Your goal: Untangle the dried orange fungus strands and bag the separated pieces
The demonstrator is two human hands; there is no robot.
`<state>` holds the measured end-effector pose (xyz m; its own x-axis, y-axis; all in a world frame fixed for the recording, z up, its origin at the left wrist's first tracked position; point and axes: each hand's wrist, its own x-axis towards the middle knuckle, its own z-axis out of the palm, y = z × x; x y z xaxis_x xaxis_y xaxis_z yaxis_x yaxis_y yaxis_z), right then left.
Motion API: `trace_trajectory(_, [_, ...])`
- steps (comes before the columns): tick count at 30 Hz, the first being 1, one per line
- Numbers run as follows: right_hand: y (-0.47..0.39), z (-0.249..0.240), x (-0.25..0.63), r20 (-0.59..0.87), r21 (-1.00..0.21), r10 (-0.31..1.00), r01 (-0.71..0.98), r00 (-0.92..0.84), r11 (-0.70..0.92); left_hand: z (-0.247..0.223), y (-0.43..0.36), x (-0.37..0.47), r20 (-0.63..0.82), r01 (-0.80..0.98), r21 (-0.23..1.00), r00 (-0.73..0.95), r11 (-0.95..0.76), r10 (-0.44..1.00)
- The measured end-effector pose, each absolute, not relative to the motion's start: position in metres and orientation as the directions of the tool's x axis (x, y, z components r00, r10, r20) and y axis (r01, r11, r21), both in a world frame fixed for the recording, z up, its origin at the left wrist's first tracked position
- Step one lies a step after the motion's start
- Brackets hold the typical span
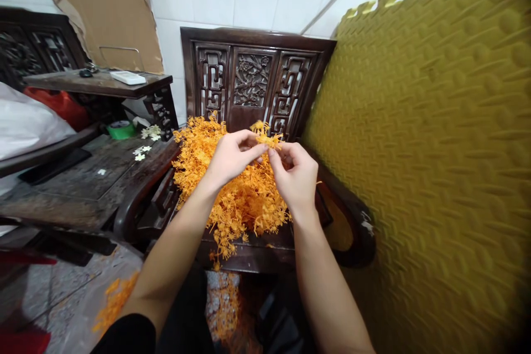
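Between my two hands is a small orange artificial flower sprig (266, 135), raised above a large heap of the same orange pieces (232, 199). My left hand (236, 156) pinches the sprig from the left with thumb and fingers. From the right, my right hand (295, 172) grips its lower edge between thumb and forefinger. The fingertips of both hands nearly meet there. The heap covers much of the seat of a dark carved wooden chair (259, 253) and spills over its front edge.
A tall yellow foam mat (431, 121) stands close on the right. At left, a dark wooden table (83, 177) bears green tape (121, 129) and white flower pieces (142, 151). A plastic bag with orange pieces (114, 301) lies on the floor at lower left.
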<state>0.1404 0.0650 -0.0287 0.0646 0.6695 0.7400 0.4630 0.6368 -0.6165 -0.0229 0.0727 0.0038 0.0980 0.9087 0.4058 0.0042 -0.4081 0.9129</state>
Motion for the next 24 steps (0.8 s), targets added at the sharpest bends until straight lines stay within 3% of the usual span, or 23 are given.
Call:
trace_trajectory(5, [0.061,-0.026,0.137,0.734,-0.633,0.676,0.427,0.064,0.646,0.007,0.075,-0.018,0.346,-0.147,0.926,-0.041,-0.348,0.937])
trace_trajectory(8, [0.059,-0.024,0.137,0.732,-0.611,0.681,0.462,0.021,0.642,0.009,0.074,-0.022,0.366,-0.209,0.908,-0.022,-0.362,0.930])
trace_trajectory(12, [0.061,-0.025,0.139,0.716,-0.622,0.698,0.445,-0.011,0.644,0.007,0.077,-0.030,0.407,-0.231,0.893,0.052,-0.386,0.912])
trace_trajectory(18, [0.063,-0.024,0.138,0.667,-0.745,0.745,0.032,0.016,0.666,0.003,0.078,-0.033,0.501,-0.087,0.863,0.272,-0.498,0.821])
trace_trajectory(24, [0.062,-0.020,0.140,0.594,-0.804,0.804,-0.031,0.018,0.594,0.000,0.073,-0.034,0.447,0.026,0.858,0.456,-0.513,0.770])
